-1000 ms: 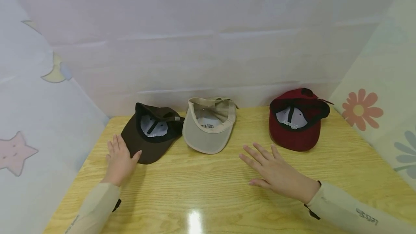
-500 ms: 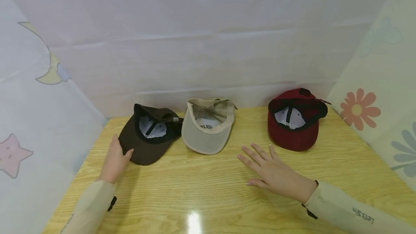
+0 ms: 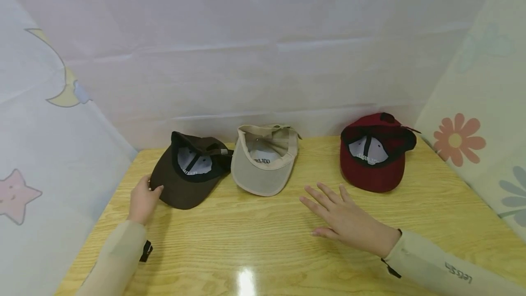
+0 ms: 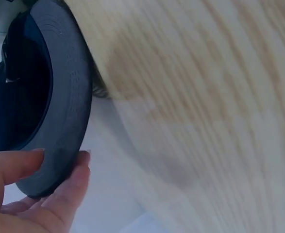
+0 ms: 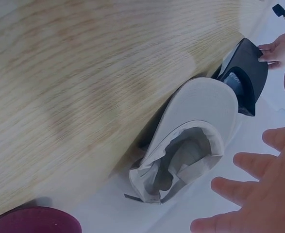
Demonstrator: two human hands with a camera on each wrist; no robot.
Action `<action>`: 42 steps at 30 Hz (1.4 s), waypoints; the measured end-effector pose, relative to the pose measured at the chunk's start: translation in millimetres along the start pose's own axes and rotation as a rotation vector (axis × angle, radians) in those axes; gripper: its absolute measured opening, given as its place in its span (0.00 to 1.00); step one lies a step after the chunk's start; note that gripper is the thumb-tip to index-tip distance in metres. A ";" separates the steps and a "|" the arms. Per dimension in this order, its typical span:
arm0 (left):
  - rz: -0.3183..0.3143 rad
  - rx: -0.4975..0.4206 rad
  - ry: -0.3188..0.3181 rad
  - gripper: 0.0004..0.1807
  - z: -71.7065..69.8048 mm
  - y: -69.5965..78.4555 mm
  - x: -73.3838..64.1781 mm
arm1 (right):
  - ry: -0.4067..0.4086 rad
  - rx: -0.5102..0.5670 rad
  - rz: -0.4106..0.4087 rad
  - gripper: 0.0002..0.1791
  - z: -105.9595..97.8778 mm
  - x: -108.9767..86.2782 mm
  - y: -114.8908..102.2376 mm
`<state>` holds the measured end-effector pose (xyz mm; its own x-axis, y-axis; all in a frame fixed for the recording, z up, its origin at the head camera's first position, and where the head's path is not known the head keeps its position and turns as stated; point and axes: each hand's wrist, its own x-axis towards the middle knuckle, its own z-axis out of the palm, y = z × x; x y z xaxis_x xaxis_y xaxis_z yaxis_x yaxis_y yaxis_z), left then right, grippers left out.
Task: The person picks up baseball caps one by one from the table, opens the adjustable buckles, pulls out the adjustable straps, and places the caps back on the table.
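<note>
At the table's left, my left hand [image 3: 144,201] pinches the brim of a dark brown baseball cap [image 3: 177,190], which lies upside down. Up close in the left wrist view, the thumb is on one face of the cap's brim [image 4: 67,92] and the fingers are on the other. A beige cap [image 3: 260,179], also upturned, sits right beside the brown one. Farther right lies a dark red cap [image 3: 371,177] with its inside showing. My right hand [image 3: 351,222] is over the table in front of the red cap, fingers spread, holding nothing.
The caps stand along the back of a wood-grain table [image 3: 230,241], close to a pale wall sheet [image 3: 255,76]. Side sheets rise at left and right, printed with a pink star [image 3: 17,196] and an orange flower [image 3: 459,140].
My left hand lay with straighter fingers on the brown cap's brim; it has drawn back to the edge, and its fingers have gone under. Right hand and caps look nearly unmoved.
</note>
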<state>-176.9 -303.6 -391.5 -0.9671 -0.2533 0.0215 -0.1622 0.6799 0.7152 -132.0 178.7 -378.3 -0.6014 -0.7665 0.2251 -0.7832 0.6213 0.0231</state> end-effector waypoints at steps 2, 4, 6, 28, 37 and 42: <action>0.005 -0.017 0.005 0.26 0.5 -2.9 0.1 | -0.001 0.003 -0.001 0.40 0.1 0.0 -0.4; 0.011 -0.031 0.009 0.26 0.9 -5.6 0.6 | -0.006 0.008 -0.001 0.40 -0.5 0.0 -0.9; 0.015 -0.049 0.005 0.25 1.0 -7.8 1.5 | -0.017 0.011 0.003 0.39 -1.1 0.0 -1.2; -0.120 -0.457 0.020 0.24 5.2 -5.8 -14.6 | 0.023 0.027 0.010 0.39 3.2 2.6 -2.2; -0.144 -0.595 0.141 0.22 0.3 -3.0 -31.1 | 0.015 0.060 0.030 0.36 3.0 10.3 -2.5; -0.165 -0.643 0.190 0.20 -6.8 4.2 -41.6 | 0.005 0.087 0.065 0.36 2.4 14.0 -2.5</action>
<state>-136.0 -294.9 -384.6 -0.8794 -0.4741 -0.0429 -0.0989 0.0939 0.9907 -138.8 166.0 -377.5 -0.6506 -0.7243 0.2282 -0.7536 0.6529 -0.0760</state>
